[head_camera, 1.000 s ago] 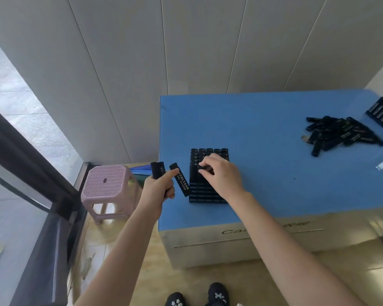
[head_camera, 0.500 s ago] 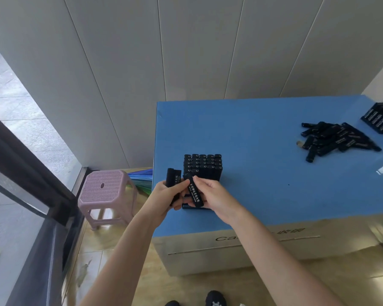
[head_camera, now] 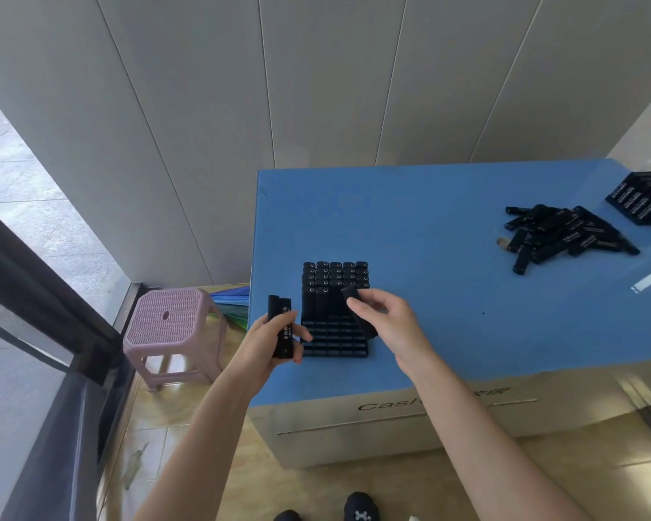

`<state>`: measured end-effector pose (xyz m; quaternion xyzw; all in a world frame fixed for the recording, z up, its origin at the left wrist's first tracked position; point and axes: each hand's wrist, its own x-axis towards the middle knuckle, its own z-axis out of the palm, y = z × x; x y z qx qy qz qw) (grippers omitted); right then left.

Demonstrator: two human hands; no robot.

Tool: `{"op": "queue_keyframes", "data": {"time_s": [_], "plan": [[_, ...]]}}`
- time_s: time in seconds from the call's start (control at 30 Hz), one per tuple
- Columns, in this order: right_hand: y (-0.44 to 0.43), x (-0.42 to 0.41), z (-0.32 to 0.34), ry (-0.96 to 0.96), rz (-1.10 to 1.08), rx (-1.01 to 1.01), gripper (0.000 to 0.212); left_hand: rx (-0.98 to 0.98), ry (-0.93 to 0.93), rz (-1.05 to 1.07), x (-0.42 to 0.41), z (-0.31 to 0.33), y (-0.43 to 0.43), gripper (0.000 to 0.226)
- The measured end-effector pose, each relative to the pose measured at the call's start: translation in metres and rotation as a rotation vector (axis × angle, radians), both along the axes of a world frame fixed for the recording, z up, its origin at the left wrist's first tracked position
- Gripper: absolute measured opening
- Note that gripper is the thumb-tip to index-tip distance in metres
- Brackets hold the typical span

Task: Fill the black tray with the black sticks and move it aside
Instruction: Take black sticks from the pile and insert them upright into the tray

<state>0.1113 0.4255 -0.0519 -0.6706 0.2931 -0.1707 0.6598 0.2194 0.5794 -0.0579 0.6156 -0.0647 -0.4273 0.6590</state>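
The right hand now pinches a stick taken from the left hand's gripped spare sticks, ready for the tray's empty front rows.

Bare forearms, black shoes with white markings

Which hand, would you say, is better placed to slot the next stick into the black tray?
Probably the right hand: it pinches a stick above the empty near rows of the black tray, while the left hand holds spare sticks beside it.
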Motion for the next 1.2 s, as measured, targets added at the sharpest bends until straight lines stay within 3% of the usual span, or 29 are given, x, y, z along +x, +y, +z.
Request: {"op": "queue_keyframes", "data": {"time_s": [0.13,0.47,1.2], "plan": [[-0.007,0.010,-0.002,0.015,-0.009,-0.349,0.014,0.029,0.023,-0.029,0.003,-0.003,0.000,0.022],[-0.008,0.026,-0.010,0.050,0.123,-0.908,0.021,0.229,-0.140,-0.040,0.009,-0.006,-0.003,0.029],[-0.011,0.026,-0.024,-0.019,0.036,-1.134,0.012,0.141,-0.240,0.059,0.023,-0.007,-0.003,0.029]]}}
